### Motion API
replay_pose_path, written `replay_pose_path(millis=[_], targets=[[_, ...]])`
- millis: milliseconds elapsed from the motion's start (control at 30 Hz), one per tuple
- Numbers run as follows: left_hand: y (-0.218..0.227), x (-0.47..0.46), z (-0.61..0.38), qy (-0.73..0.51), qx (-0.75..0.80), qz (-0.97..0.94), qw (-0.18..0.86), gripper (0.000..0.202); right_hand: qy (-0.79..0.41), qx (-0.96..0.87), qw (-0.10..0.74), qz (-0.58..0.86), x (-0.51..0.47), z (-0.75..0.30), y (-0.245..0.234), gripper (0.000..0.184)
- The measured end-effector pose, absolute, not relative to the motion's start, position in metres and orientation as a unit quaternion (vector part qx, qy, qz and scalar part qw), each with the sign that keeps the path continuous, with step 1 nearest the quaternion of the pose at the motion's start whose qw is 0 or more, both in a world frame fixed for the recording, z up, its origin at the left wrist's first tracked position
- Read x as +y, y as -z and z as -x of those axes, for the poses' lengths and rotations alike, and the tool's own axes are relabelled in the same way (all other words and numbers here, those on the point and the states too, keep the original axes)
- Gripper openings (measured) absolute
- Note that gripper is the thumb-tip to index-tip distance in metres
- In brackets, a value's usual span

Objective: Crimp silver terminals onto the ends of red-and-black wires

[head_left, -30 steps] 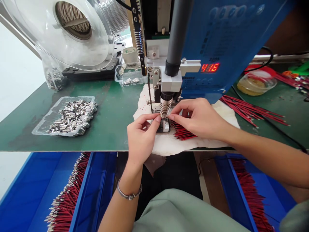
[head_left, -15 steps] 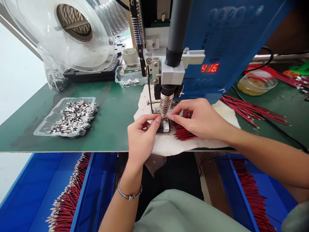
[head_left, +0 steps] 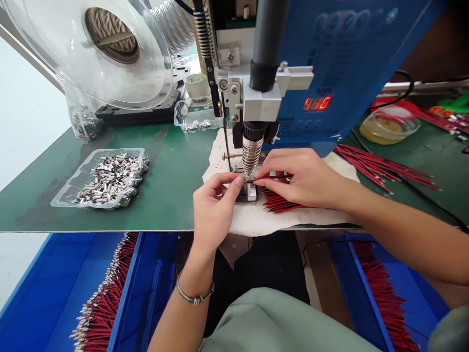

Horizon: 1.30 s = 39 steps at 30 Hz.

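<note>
My right hand point(head_left: 306, 178) pinches a thin red-and-black wire point(head_left: 273, 177) between thumb and fingertips, its end pointing left at a small metal fixture point(head_left: 251, 191). Facing it, my left hand point(head_left: 216, 203) has thumb and index finger closed at the fixture's left edge; whatever lies between those fingertips is too small to make out. Right above both sets of fingertips is the spring-wrapped tip of a soldering machine head point(head_left: 252, 154). Under my right hand a bundle of red-and-black wires point(head_left: 280, 201) rests on a white sheet point(head_left: 256, 220).
A clear tray point(head_left: 110, 178) of small metal connector shells sits on the green table at left. Behind it stands a large reel point(head_left: 154, 73). The blue machine body point(head_left: 330, 63) rises at back right, near loose red wires point(head_left: 384, 168). Blue bins point(head_left: 146, 288) hold wires below the edge.
The soldering head has risen slightly. The wire in my right hand now shows more plainly, and that hand has shifted a little left. My left hand stays nearly in place.
</note>
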<state>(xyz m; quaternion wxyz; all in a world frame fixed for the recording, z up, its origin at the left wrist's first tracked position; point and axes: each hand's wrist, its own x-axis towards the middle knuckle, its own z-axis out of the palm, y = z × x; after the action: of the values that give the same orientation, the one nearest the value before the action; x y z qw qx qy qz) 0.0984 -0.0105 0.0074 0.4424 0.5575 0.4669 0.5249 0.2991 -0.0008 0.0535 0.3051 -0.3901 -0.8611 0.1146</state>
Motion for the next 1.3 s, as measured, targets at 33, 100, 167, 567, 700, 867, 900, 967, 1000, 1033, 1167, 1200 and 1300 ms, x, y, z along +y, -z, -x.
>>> replay_pose_path(millis=[33,100,167,567,700,867,900,967,1000,1033,1167,1200,1300], targets=[[-0.0076,-0.0107,-0.0985,-0.525,0.468,-0.555,0.444,0.021,-0.110,-0.865,0.301,0.387,-0.0004,-0.2997,-0.0529,0.011],[-0.0081,-0.0110,-0.0983,-0.524,0.470,-0.552,0.446,0.022,-0.108,-0.870,0.294,0.382,0.0000,-0.3008,-0.0517,0.013],[-0.0088,-0.0114,-0.0978,-0.521,0.469,-0.553,0.450,0.021,-0.109,-0.871,0.293,0.379,0.0001,-0.3015,-0.0510,0.013],[-0.0094,-0.0116,-0.0979,-0.524,0.468,-0.566,0.432,0.019,-0.113,-0.862,0.330,0.368,0.0017,-0.3021,-0.0495,0.012],[-0.0090,-0.0118,-0.0975,-0.523,0.467,-0.569,0.429,0.020,-0.112,-0.860,0.331,0.371,0.0015,-0.3020,-0.0488,0.011],[-0.0102,-0.0118,-0.0983,-0.520,0.472,-0.572,0.423,0.022,-0.120,-0.859,0.328,0.375,0.0016,-0.3020,-0.0492,0.011],[-0.0103,-0.0117,-0.0986,-0.521,0.473,-0.571,0.423,0.022,-0.120,-0.860,0.326,0.373,0.0018,-0.3022,-0.0492,0.011],[-0.0101,-0.0115,-0.0992,-0.525,0.471,-0.568,0.423,0.022,-0.118,-0.864,0.325,0.367,0.0022,-0.3026,-0.0492,0.012],[-0.0099,-0.0114,-0.0994,-0.525,0.471,-0.568,0.424,0.022,-0.116,-0.865,0.326,0.363,0.0023,-0.3027,-0.0492,0.013],[-0.0096,-0.0114,-0.0995,-0.525,0.470,-0.568,0.424,0.021,-0.114,-0.867,0.325,0.360,0.0023,-0.3029,-0.0492,0.013],[-0.0081,-0.0114,-0.0990,-0.523,0.473,-0.570,0.422,0.021,-0.102,-0.872,0.317,0.360,0.0016,-0.3030,-0.0495,0.015],[-0.0078,-0.0114,-0.0990,-0.523,0.473,-0.571,0.421,0.021,-0.099,-0.872,0.314,0.363,0.0015,-0.3028,-0.0496,0.015],[-0.0077,-0.0115,-0.0996,-0.521,0.473,-0.574,0.417,0.021,-0.100,-0.870,0.305,0.373,0.0014,-0.3021,-0.0496,0.015]])
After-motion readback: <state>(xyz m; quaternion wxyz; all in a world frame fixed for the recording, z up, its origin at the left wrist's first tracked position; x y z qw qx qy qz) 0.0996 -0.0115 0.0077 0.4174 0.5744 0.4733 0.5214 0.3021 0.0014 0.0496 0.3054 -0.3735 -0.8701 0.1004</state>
